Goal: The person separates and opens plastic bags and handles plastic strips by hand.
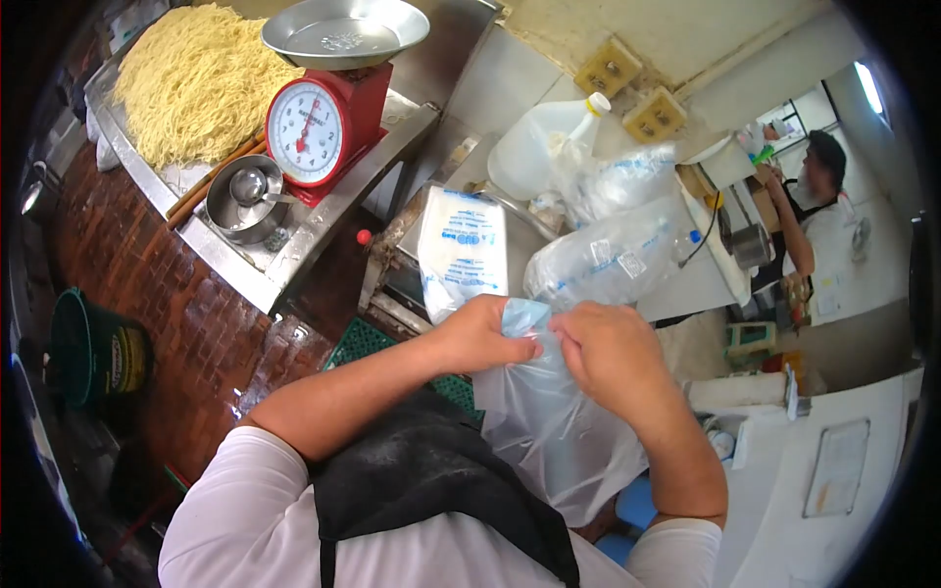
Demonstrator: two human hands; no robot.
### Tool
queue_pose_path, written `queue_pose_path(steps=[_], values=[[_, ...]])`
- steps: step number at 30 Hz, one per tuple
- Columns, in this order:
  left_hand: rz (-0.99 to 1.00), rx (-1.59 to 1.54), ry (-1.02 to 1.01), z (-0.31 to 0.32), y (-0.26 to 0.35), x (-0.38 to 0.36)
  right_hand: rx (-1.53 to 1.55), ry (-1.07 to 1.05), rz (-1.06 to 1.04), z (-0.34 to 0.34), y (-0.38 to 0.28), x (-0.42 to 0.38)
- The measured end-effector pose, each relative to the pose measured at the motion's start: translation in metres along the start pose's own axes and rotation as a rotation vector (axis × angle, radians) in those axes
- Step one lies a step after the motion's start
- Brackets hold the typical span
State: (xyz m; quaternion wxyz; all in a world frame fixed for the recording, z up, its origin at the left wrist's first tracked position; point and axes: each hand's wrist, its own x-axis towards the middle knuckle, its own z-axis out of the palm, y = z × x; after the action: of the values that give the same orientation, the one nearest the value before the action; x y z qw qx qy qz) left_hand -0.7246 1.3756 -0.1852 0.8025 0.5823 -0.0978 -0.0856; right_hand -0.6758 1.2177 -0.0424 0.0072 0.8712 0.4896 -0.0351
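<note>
Both hands meet at the mouth of a clear plastic bag held against the apron. The left hand and right hand each pinch the bag's top edge, fingertips almost touching. The bag hangs down between the forearms. Beyond the hands lies a pack of bags. On the steel desk stand a red scale, a heap of noodles and a small bowl. A jug stands farther right.
</note>
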Motion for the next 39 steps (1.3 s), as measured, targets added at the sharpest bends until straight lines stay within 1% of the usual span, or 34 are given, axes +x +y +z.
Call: queue_pose_path(steps=[1, 4, 7, 10, 13, 16, 19, 22, 25, 28, 34, 37, 39], values=[[-0.001, -0.022, -0.011, 0.0, -0.002, 0.001, -0.018, 0.002, 0.015, 0.0, -0.001, 0.0], [-0.116, -0.118, 0.037, 0.001, -0.002, 0.003, 0.019, 0.095, -0.052, -0.007, -0.013, 0.001], [-0.13, -0.137, 0.022, 0.002, 0.007, 0.0, -0.005, 0.119, -0.113, -0.01, -0.017, -0.002], [-0.065, -0.088, -0.052, -0.001, 0.003, 0.002, -0.076, -0.034, -0.073, -0.004, -0.002, -0.001], [-0.066, -0.06, -0.043, 0.001, 0.003, 0.0, 0.008, -0.015, -0.029, -0.006, -0.002, -0.002], [-0.062, -0.04, -0.075, -0.001, 0.003, 0.001, -0.057, 0.044, -0.015, -0.007, -0.004, 0.002], [-0.062, -0.047, -0.102, -0.002, 0.003, 0.0, 0.023, -0.002, -0.001, -0.012, -0.004, 0.005], [-0.218, -0.045, -0.12, -0.009, 0.019, -0.004, 0.101, -0.039, -0.023, -0.012, 0.006, 0.006], [-0.183, -0.047, -0.162, -0.012, 0.01, -0.003, 0.214, -0.054, -0.042, -0.011, 0.011, 0.006], [-0.22, -0.026, -0.142, -0.012, 0.013, -0.004, 0.244, -0.072, -0.025, -0.013, 0.009, 0.007], [-0.22, -0.04, -0.136, -0.011, 0.016, -0.006, 0.227, -0.148, 0.036, -0.009, 0.011, 0.005], [-0.226, -0.076, -0.136, -0.011, 0.024, -0.007, 0.343, -0.117, 0.023, -0.017, 0.006, 0.004], [-0.221, -0.056, -0.138, -0.011, 0.022, -0.007, 0.273, -0.114, -0.05, -0.018, 0.01, 0.003]])
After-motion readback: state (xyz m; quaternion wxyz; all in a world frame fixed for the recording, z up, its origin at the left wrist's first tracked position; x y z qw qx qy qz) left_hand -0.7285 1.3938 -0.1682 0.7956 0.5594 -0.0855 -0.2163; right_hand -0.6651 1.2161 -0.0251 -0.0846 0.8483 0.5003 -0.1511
